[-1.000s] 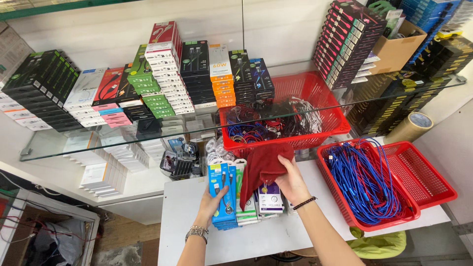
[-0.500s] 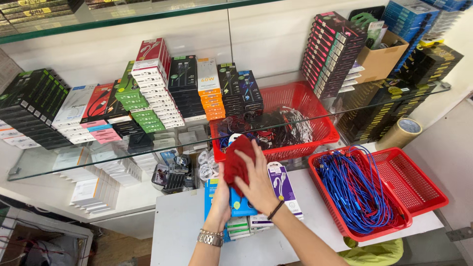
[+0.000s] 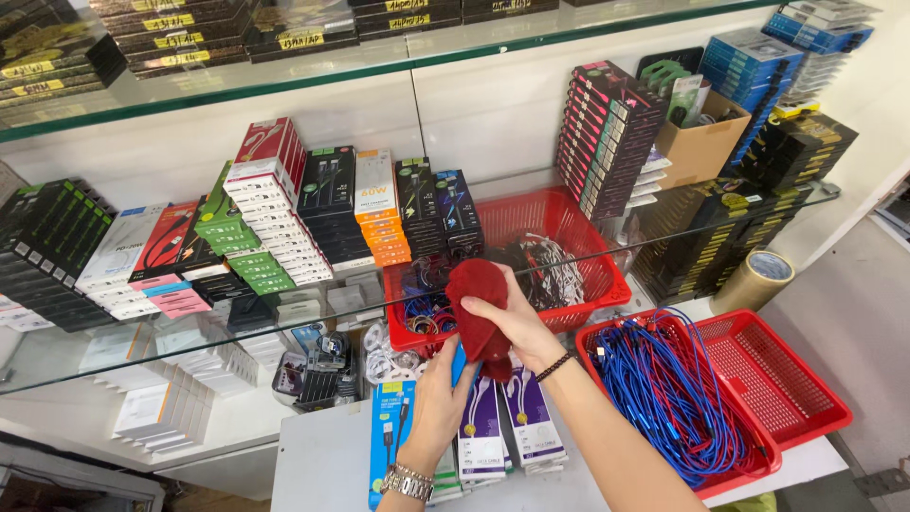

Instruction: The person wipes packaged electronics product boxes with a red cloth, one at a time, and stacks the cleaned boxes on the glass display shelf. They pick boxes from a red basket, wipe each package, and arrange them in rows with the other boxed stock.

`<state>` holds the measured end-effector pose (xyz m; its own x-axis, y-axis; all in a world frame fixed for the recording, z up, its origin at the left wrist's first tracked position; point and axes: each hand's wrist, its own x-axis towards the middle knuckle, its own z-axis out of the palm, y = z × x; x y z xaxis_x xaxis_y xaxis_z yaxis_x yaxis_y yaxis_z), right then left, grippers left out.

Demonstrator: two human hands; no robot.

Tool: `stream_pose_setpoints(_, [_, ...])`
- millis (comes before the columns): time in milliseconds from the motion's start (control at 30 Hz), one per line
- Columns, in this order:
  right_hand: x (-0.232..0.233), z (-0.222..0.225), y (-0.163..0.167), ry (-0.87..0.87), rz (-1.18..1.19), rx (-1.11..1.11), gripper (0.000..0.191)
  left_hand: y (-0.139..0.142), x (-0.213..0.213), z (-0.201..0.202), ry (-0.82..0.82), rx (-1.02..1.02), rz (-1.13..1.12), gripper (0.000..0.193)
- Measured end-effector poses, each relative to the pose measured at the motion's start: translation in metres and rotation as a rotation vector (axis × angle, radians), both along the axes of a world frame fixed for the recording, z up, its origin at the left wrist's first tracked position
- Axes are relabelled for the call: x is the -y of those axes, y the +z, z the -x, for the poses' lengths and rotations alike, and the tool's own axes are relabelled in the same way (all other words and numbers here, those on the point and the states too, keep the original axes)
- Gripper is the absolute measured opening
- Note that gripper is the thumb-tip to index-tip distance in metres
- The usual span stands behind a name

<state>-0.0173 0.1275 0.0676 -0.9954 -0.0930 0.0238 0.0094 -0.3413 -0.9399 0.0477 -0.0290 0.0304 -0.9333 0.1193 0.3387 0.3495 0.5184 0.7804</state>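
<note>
My right hand [image 3: 519,325] grips a dark red cloth [image 3: 477,303] and presses it against a blue flat package [image 3: 458,365] that my left hand [image 3: 438,406] holds upright from below. A watch sits on my left wrist and a dark band on my right. Both hands hover over a row of boxed cable packs, blue ones [image 3: 390,446] and purple-white ones [image 3: 482,434], lying on the white counter [image 3: 318,465]. Most of the held package is hidden behind the cloth.
A glass shelf [image 3: 190,351] carries stacked cable boxes and a red basket [image 3: 595,284] of coiled cables. To the right a red basket of blue cables [image 3: 664,389] sits beside an empty red basket [image 3: 782,379]. A tape roll [image 3: 755,281] and cardboard box [image 3: 700,142] stand further right.
The cloth and package have risen from the counter toward the glass shelf. My right hand shifted over the top of the cloth while the left stayed beneath the package.
</note>
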Motion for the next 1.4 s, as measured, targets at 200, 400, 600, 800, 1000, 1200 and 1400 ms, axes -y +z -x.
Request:
stream_pose_setpoints(200, [-0.031, 0.028, -0.014, 0.103, 0.329, 0.112, 0.060, 0.005, -0.013, 0.008, -0.018, 0.023, -0.177, 0.037])
stream_pose_setpoints(400, [-0.025, 0.044, -0.030, -0.216, 0.408, 0.127, 0.051, 0.006, -0.040, 0.039, 0.082, -0.224, -0.208, 0.041])
stream_pose_setpoints(600, [-0.009, 0.006, -0.053, -0.097, -0.123, -0.286, 0.055, 0.006, -0.041, 0.092, 0.175, 0.259, -0.971, 0.041])
stream_pose_setpoints(800, [-0.037, -0.007, -0.033, -0.014, -0.444, -0.275, 0.061, 0.005, -0.037, 0.098, 0.140, 0.225, -1.238, 0.044])
stream_pose_setpoints(1000, [-0.019, 0.007, -0.016, -0.084, -0.741, -0.506, 0.053, -0.002, -0.067, 0.089, -0.052, 0.509, -1.540, 0.063])
stream_pose_setpoints(1200, [-0.067, -0.020, -0.050, 0.074, -0.750, -0.535, 0.050, 0.010, -0.033, 0.123, 0.065, 0.316, -1.451, 0.063])
stream_pose_setpoints(1400, [-0.105, 0.040, -0.031, -0.515, -0.840, -0.515, 0.057, -0.010, -0.049, 0.148, 0.139, 0.321, -1.191, 0.047])
